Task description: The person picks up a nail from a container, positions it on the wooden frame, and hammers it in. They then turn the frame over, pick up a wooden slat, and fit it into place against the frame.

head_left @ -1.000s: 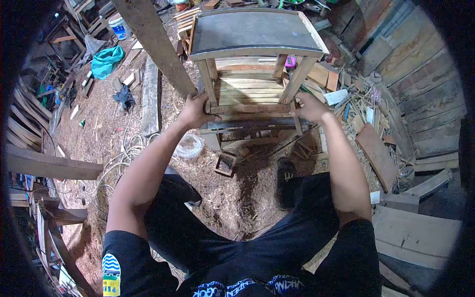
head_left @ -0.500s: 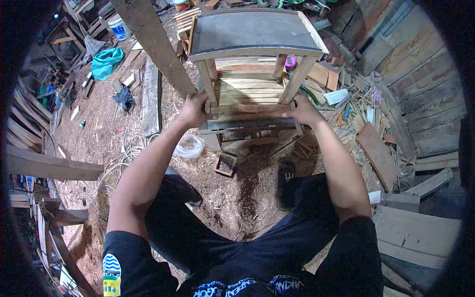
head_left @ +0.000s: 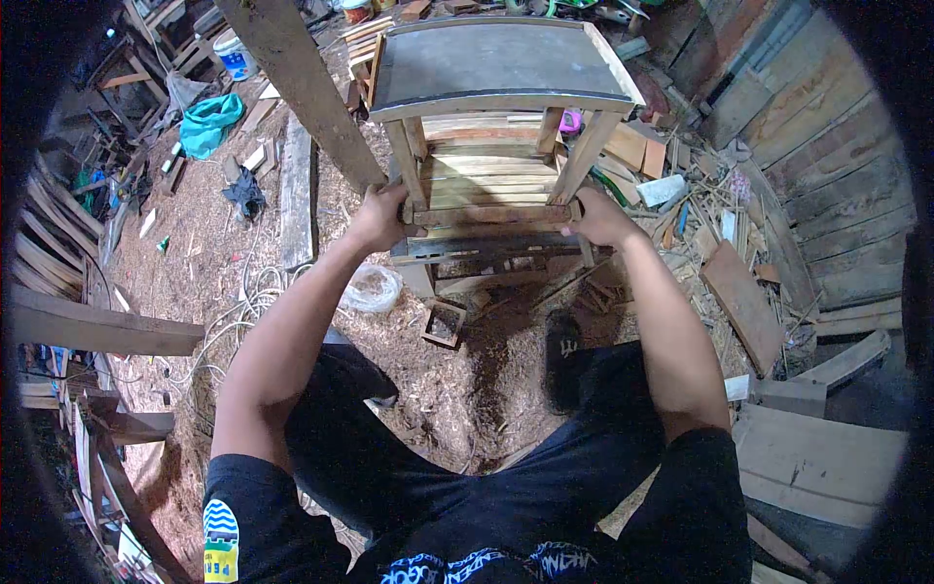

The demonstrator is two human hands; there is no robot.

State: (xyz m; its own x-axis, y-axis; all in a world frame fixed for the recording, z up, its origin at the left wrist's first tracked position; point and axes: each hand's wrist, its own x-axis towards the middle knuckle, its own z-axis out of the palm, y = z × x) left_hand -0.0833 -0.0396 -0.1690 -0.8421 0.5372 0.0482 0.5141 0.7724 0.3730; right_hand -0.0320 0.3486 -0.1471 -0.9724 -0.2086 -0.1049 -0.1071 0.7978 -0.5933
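Note:
A small wooden structure stands upright in front of me, with a dark flat top (head_left: 501,66) edged in wood, legs at its corners and a lower shelf of pale slats (head_left: 486,173). My left hand (head_left: 381,216) grips the lower front left corner, its fingers wrapped round the frame. At the lower front right corner my right hand (head_left: 601,220) holds the same frame. The fingers of both hands are partly hidden behind the wood. Beneath the structure lies a dark board or bench surface (head_left: 486,245).
A wooden post (head_left: 302,88) slants down close to my left hand. On the sawdust floor are a small square wooden box (head_left: 444,323), a clear plastic bag (head_left: 372,288), a long plank (head_left: 298,190) and coiled cable (head_left: 255,292). Scrap wood (head_left: 741,302) lies at the right.
The structure has shifted very slightly to the left at its top. Both hands remain on its lower corners, with the right hand's fingers slightly moved.

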